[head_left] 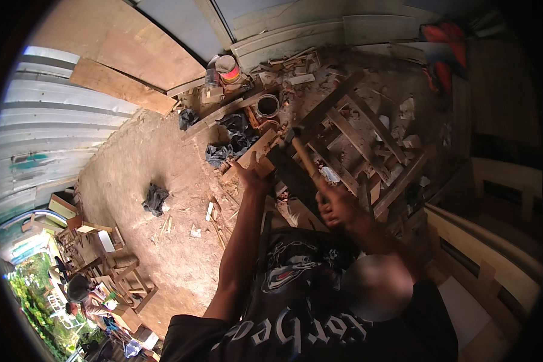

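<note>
My right hand [338,206] is closed around the wooden handle of a hammer [308,158]. The dark hammer head lies up and to the left, over a corner of a wooden frame [353,123] made of slats and rails. My left hand [251,174] rests by a light wooden board [260,148], its fingers spread apart against the wood. Between my hands a wide dark plank [292,175] slopes toward my body. Shadow hides parts of the joints, and no nail can be made out.
Black plastic bags [234,140], a round can [267,106] and a paint bucket [227,69] lie beyond my left hand. Wood scraps litter the dirt floor [181,235]. Pale wooden framing [482,238] stands at right. Another person [84,295] is at lower left.
</note>
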A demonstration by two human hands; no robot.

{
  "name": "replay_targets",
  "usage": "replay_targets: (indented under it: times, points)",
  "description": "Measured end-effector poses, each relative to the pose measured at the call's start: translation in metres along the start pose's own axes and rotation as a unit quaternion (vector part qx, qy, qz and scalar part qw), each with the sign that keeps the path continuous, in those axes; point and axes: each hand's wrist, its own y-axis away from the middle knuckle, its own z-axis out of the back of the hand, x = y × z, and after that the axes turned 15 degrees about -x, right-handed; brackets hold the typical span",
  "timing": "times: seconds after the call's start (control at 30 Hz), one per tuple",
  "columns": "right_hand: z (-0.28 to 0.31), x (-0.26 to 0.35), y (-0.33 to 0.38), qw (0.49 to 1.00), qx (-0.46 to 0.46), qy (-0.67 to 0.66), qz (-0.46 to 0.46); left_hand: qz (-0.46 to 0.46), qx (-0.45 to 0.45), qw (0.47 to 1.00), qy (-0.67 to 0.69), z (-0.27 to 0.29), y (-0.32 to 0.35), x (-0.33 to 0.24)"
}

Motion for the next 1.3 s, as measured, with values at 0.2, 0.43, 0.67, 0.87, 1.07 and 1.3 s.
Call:
replay_targets:
  times: [0.2,0.43,0.67,0.87,1.07,1.3]
  points:
    - [0.026,0.094,0.047,0.902,-0.009,-0.232,0.363,-0.047,-0.146,0.987,-0.040,-0.023,0.026,0.000]
    - [-0.007,-0.025,0.014,0.999,-0.022,0.048,-0.005,-0.015,-0.101,0.994,0.036,0.021,0.018,0.000]
    - [0.013,0.026,0.047,0.948,-0.083,-0.272,0.141,-0.008,-0.029,0.988,-0.150,-0.025,0.022,-0.026]
    - [0.033,-0.059,0.050,0.881,-0.169,-0.408,0.170,-0.142,0.017,0.823,-0.549,-0.075,0.006,-0.070]
    - [-0.032,-0.165,0.061,0.795,-0.359,-0.453,0.184,-0.406,0.302,0.398,-0.765,-0.138,0.045,-0.027]
    - [-0.118,-0.227,0.069,0.627,-0.447,-0.602,0.211,-0.322,0.597,0.095,-0.728,-0.111,0.072,0.059]
